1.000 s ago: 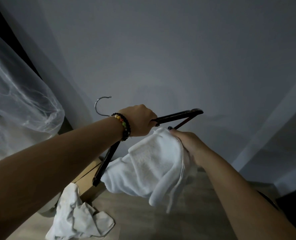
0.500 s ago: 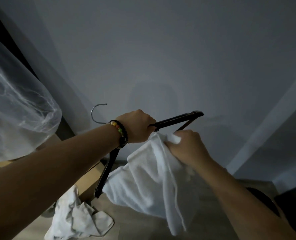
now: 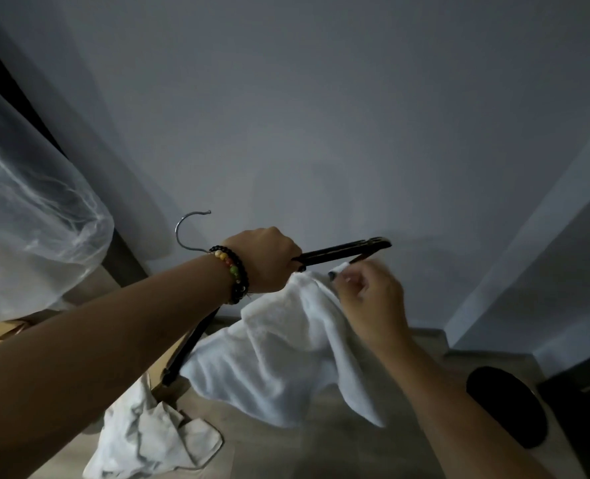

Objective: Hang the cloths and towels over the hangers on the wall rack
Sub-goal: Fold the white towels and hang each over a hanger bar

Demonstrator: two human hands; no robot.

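White towel (image 3: 286, 354) drapes from the dark hanger (image 3: 341, 252) at mid-frame. Your left hand (image 3: 264, 259) is clenched around the hanger's top, its metal hook (image 3: 186, 229) behind your beaded bracelet (image 3: 233, 273). Your right hand (image 3: 369, 299) pinches the towel's upper edge beside the bar. Lower left, a crumpled cloth (image 3: 152, 440) lies on the wooden floor (image 3: 321, 454).
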